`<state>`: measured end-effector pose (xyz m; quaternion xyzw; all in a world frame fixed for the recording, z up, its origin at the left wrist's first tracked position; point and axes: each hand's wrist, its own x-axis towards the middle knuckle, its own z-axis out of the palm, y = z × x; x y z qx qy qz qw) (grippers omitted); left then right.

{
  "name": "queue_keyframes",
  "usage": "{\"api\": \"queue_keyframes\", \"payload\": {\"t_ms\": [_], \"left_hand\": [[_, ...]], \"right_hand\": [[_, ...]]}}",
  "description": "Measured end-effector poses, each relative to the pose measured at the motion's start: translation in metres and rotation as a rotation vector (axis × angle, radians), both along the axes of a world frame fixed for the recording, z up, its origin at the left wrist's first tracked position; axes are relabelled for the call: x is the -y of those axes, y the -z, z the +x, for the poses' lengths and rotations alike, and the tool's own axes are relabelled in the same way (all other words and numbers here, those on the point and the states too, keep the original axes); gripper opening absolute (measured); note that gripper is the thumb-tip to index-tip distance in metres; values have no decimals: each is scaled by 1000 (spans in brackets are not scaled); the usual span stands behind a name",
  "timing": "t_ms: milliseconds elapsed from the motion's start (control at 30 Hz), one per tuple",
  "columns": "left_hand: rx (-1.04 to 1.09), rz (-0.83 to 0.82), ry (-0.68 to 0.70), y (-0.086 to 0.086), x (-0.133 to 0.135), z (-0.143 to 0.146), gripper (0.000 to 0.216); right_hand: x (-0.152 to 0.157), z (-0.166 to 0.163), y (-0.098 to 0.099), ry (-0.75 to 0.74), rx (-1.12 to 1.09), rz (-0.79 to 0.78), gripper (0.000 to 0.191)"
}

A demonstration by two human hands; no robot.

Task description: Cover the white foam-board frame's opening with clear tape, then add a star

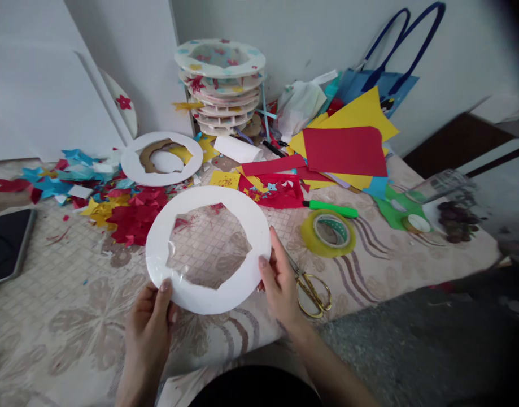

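A white ring-shaped disc (160, 234) with a jagged, roughly star-shaped opening is held tilted above the table edge. Clear film seems to span the opening, since it catches shiny glints. My left hand (151, 316) pinches the lower left rim, thumb on top. On the right rim, my right hand (280, 282) grips with its thumb in front and fingers behind. Gold-handled scissors (313, 295) lie just beside my right hand. Farther right sits a roll of yellowish clear tape (306, 234). Behind the held ring lies a heap of red paper stars (134, 217).
A second white ring (132, 164) lies at the back, near a stack of decorated rings (219, 70). Red paper (344, 151), a green marker (333, 209), grapes (456, 220) and a blue bag (401, 85) are to the right. A dark tablet-like device (7, 243) lies left.
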<state>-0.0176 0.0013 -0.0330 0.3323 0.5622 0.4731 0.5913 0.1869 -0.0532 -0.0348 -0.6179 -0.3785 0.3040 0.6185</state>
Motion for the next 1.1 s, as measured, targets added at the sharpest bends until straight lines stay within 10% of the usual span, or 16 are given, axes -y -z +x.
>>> {"api": "queue_keyframes", "payload": {"t_ms": [633,867,1100], "left_hand": [[-25,-4,-54,-3,2,-4,40],[-36,-1,-22,-2,2,-9,36],[-75,-9,42,-3,6,-6,35]], "right_hand": [[0,3,-8,-156,-312,-56,21],[-8,28,-16,-149,72,-9,54],[-15,25,-9,18,433,87,39]]}}
